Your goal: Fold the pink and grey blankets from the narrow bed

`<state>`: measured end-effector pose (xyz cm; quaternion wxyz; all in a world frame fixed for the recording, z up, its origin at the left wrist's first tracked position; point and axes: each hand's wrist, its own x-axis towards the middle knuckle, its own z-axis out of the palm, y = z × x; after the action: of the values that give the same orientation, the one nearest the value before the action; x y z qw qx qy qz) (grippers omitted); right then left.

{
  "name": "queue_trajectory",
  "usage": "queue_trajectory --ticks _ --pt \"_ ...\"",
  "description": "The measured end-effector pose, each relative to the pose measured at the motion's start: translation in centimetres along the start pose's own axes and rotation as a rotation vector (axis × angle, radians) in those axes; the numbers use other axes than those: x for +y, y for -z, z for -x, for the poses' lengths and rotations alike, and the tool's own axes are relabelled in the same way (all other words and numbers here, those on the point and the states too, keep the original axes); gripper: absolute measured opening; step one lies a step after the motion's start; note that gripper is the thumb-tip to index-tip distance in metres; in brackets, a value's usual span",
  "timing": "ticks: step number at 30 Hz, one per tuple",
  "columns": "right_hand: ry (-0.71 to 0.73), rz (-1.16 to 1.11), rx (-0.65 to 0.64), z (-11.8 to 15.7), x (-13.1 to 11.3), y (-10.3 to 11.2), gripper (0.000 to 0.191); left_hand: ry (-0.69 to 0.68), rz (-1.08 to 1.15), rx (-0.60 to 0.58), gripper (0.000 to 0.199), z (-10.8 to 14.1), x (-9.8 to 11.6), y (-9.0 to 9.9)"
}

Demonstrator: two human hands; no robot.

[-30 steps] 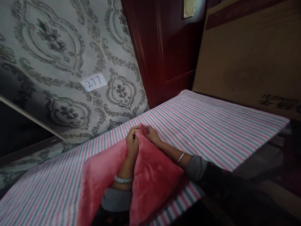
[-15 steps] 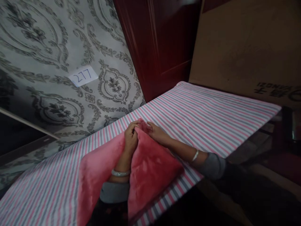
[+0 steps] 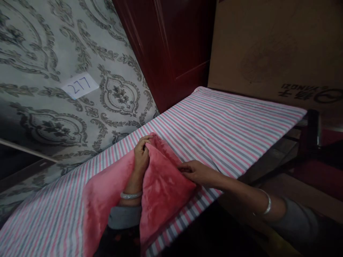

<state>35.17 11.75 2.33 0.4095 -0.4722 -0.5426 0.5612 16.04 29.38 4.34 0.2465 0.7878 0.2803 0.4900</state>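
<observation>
A plush pink-red cloth (image 3: 166,189) lies folded on a striped sheet (image 3: 219,125) of pink, grey and white. My left hand (image 3: 141,153) is closed on the cloth's raised upper corner, and a bangle circles that wrist. Lower and to the right, my right hand (image 3: 197,172) touches the cloth's right edge. Its fingers are drawn together with their tips at the fold, partly hidden, so what they grip cannot be made out.
Patterned wallpaper (image 3: 88,64) with a paper marked 277 (image 3: 79,85) rises at the left. Behind the sheet stand a dark red panel (image 3: 184,43) and a large cardboard box (image 3: 262,46). A dark frame (image 3: 313,128) is at the right.
My right hand has moved from the top corner down and right along the cloth's edge. My left hand keeps its hold at the corner. The whole view has shifted slightly.
</observation>
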Motion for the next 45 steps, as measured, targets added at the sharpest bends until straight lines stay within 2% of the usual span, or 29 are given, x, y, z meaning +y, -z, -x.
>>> queue_trajectory --ticks 3,6,8,10,14,17,20,22,25,27,31,36,39,42,45 --pt "-0.195 -0.209 -0.143 0.6 -0.6 -0.2 0.031 -0.008 -0.017 0.001 0.012 0.0 0.1 0.0" --pt "-0.320 -0.354 -0.183 1.5 -0.4 -0.5 0.036 -0.031 -0.047 -0.011 0.014 -0.1 0.2 0.0" --pt "-0.345 -0.329 -0.189 2.0 0.2 -0.2 0.039 -0.055 -0.087 -0.051 0.017 -0.1 0.3 -0.2" --pt "-0.341 -0.193 -0.179 2.3 0.7 0.7 0.038 -0.083 -0.149 -0.129 0.018 -0.1 0.3 -0.4" --pt "-0.194 0.134 0.018 1.5 0.3 3.1 0.027 -0.107 -0.252 -0.313 0.020 -0.1 0.5 -0.7" --pt "-0.109 0.121 0.093 -0.4 -0.8 3.6 0.027 -0.095 -0.314 -0.386 0.026 -0.1 0.7 -0.4" --pt "-0.029 0.082 0.088 -2.8 -1.4 2.6 0.025 -0.100 -0.387 -0.472 0.033 0.0 0.9 0.0" --pt "0.074 0.163 0.100 -3.9 -1.4 1.5 0.021 -0.116 -0.415 -0.533 0.038 0.0 1.0 0.2" --pt "0.176 0.308 0.131 -4.6 -1.2 0.1 0.019 -0.154 -0.414 -0.591 0.032 0.0 1.1 0.1" --pt "0.203 0.324 0.148 -4.5 -0.9 -0.4 0.018 -0.153 -0.397 -0.608 0.025 0.0 1.2 0.0" --pt "0.166 0.195 0.148 -4.9 -0.6 0.2 0.017 -0.146 -0.374 -0.573 0.023 0.0 1.2 -0.1" --pt "-0.044 0.084 0.257 -8.3 -1.2 2.3 0.022 -0.142 -0.218 -0.425 0.015 0.0 1.1 0.2" --pt "-0.110 0.157 0.293 -10.9 -1.8 2.9 0.028 -0.122 -0.110 -0.396 0.016 -0.1 1.0 0.5" --pt "-0.043 0.355 0.313 -13.1 -2.0 3.1 0.038 -0.135 -0.074 -0.377 0.014 -0.2 0.7 0.7" --pt "0.032 0.530 0.272 -14.8 -2.0 3.3 0.025 -0.141 -0.054 -0.347 0.014 -0.2 0.5 0.8"
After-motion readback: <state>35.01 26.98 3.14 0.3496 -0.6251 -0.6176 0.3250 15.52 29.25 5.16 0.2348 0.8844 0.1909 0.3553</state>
